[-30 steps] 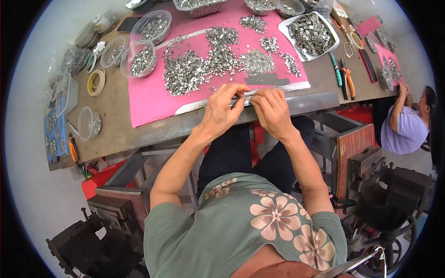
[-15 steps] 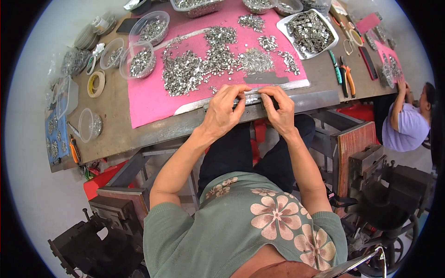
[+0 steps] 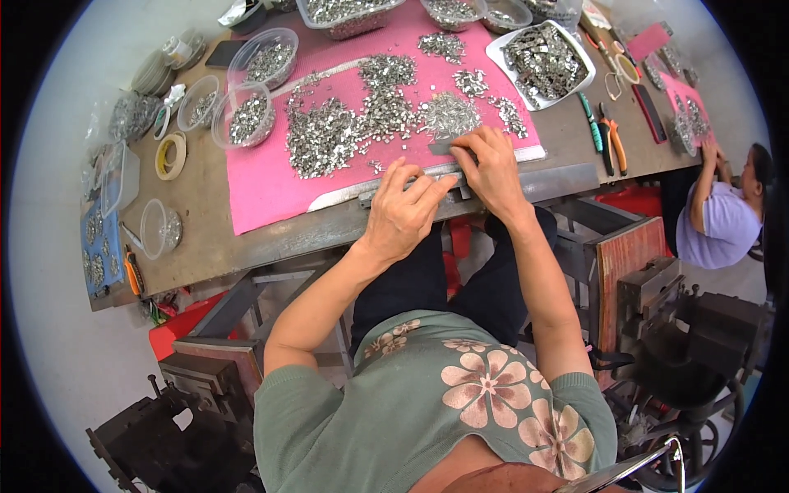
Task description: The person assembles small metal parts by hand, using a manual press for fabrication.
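My left hand (image 3: 403,209) rests at a narrow metal fixture (image 3: 370,197) on the table's front edge. Its fingers are bent but apart, the thumb and a forefinger reaching right along the fixture. My right hand (image 3: 495,174) lies over the mat's front edge, fingertips drawn together. They are at a flat grey strip (image 3: 440,149), which they mostly cover; anything pinched there is hidden. Just beyond lies a heap of thin silvery pins (image 3: 450,115). Larger heaps of small shiny metal pieces (image 3: 322,138) spread over the pink mat (image 3: 259,185).
Clear plastic tubs (image 3: 246,141) of metal pieces stand left, a heaped white tray (image 3: 585,78) right. Orange-handled pliers (image 3: 618,146) and a tape roll (image 3: 170,156) lie on the table. Dark machines (image 3: 177,411) flank me below. A person in lilac (image 3: 719,218) works at far right.
My right hand has left the fixture and moved up over the grey strip on the mat. My left hand has shifted slightly, its fingers spreading over the fixture.
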